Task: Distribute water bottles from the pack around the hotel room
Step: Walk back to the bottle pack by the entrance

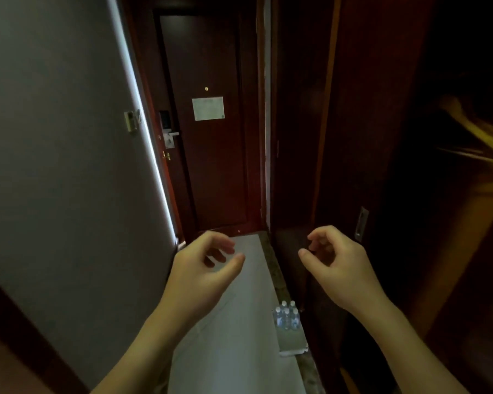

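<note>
Well below both hands — pack (287,319).

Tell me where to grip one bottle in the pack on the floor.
Grip a bottle by its neck just under the cap, coming straight down from above. The bottles stand upright, packed tight in the pack, so only the tops are exposed. The right hand looks nearer.

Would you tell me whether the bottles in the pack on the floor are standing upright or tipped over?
Upright: the water bottles stand in the pack, white caps pointing up.
</note>
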A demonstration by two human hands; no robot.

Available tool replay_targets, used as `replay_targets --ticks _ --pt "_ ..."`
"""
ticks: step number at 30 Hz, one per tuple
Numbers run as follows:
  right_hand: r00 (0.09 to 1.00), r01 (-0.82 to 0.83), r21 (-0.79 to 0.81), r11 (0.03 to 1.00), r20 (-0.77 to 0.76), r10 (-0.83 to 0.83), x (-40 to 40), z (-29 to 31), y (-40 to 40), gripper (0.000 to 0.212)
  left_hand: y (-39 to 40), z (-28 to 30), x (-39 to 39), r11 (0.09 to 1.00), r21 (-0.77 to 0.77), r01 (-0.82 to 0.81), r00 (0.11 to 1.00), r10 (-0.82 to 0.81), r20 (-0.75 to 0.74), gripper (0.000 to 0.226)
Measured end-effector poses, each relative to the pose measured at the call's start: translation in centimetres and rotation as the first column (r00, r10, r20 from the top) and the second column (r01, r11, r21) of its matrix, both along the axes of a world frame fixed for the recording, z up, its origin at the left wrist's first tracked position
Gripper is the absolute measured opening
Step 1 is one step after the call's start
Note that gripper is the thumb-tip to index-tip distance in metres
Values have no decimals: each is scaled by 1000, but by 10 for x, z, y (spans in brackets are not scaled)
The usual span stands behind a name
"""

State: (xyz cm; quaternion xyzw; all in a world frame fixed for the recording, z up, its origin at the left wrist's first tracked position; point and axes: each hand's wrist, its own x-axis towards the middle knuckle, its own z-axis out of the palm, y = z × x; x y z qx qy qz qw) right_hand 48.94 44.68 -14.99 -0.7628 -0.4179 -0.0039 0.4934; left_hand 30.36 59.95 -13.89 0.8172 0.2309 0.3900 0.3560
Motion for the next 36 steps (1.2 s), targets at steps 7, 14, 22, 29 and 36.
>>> replay_targets --ticks 7,14,22,29,36 --pt "999 40 -45 998 -14 -41 86 -12 77 19 86 -17 98 997 -44 67 997 -68 -39 14" --pt "982 163 -95 982 -82 -171 177 -70 178 19 214 -56 206 982 -82 171 983 -176 -60 14" --pt "920 315 -177 932 -183 -346 296 -112 297 18 358 -119 373 925 -200 323 931 -349 -109 16" --pt "847 381 -291 878 -270 -457 375 -208 340 21 403 -232 474 863 -370 344 844 -457 -282 18" --pt "759 373 -396 839 -390 -521 426 -370 355 19 412 -399 519 827 -525 202 769 -466 -438 21"
